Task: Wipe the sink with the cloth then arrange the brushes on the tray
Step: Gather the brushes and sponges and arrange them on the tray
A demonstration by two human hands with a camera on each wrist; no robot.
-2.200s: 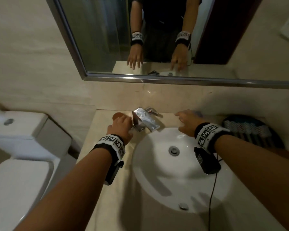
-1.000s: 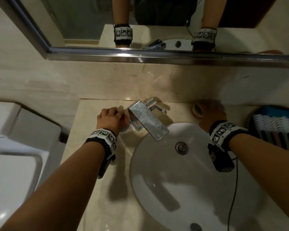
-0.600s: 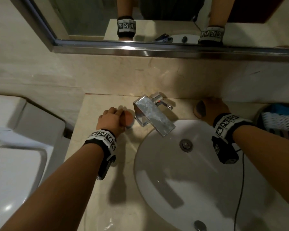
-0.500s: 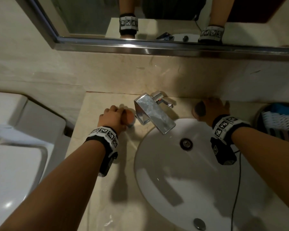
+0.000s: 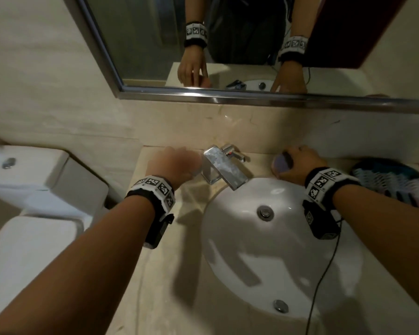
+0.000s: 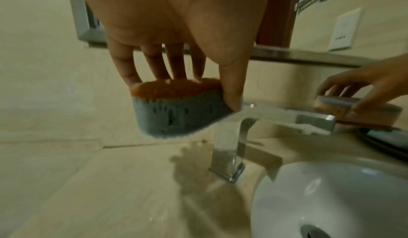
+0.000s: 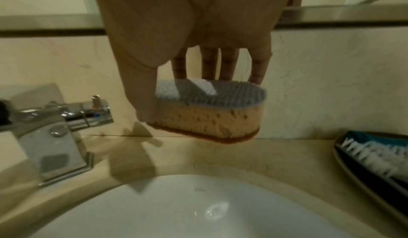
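Dim, warm indoor light throws soft shadows of both arms across the white ceramic sink basin (image 5: 264, 250). The left hand (image 5: 172, 165) is smeared by motion blur. Straight lines bow toward the edges of every view.

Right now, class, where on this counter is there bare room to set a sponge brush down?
Free: the counter left of the sink, and the strip between faucet and tray. Crowded: the tray, already holding a brush.

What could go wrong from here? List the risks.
1. The left hand pinches its grey-and-orange sponge brush by the edges, beside the faucet; it could knock the spout and drop.
2. The right hand grips its brush by fingertips only; it could fall into the sink.
3. The tray already holds a brush, so space may be tight.
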